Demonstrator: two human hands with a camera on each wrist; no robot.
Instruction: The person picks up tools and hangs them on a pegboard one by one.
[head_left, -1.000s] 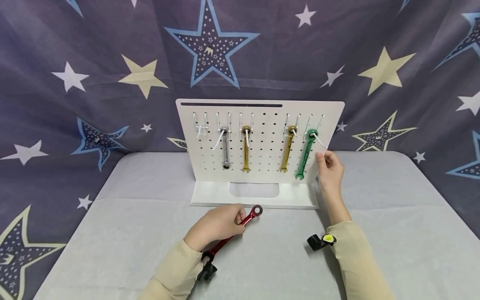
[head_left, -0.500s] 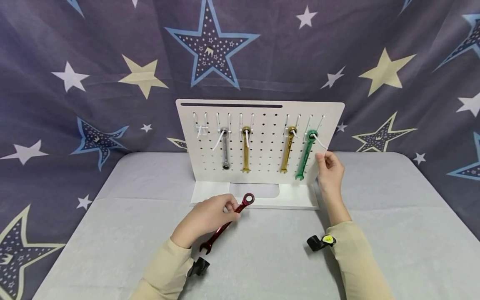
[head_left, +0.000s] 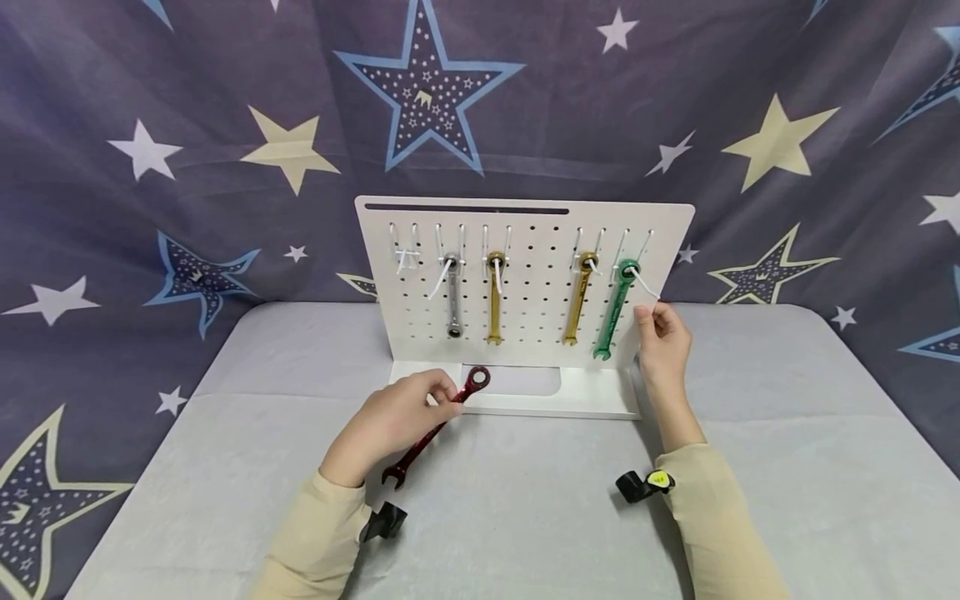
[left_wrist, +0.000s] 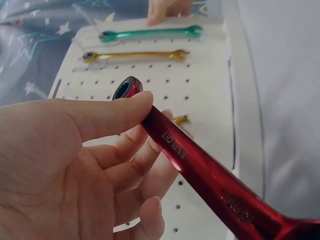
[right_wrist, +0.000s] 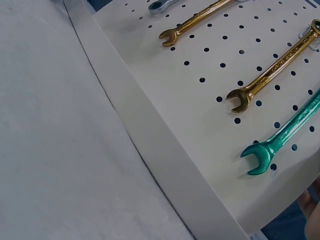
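My left hand (head_left: 397, 421) pinches a red combination wrench (left_wrist: 190, 160) between thumb and fingers, just below its ring end. The wrench slants, ring end up toward the board and open end down toward me. It overlaps the base of a white pegboard (head_left: 525, 321) in the head view. My right hand (head_left: 664, 354) grips the pegboard's right edge, thumb at the front; its fingers show only partly in the right wrist view. On the board's hooks hang a silver wrench (head_left: 453, 300), two gold wrenches (right_wrist: 280, 67) and a green wrench (right_wrist: 285, 135).
At the board's far left, a white hook (head_left: 406, 257) carries no wrench. The board stands on a white base (head_left: 592, 392) on a grey-clothed table (head_left: 525, 500). Behind hangs a dark star-patterned curtain (head_left: 555, 100). A black wrist mount (head_left: 384, 522) sticks out from the left sleeve.
My left hand has carried the red wrench left and forward, its ring end now over the board's base. The right hand keeps its place on the pegboard's edge.
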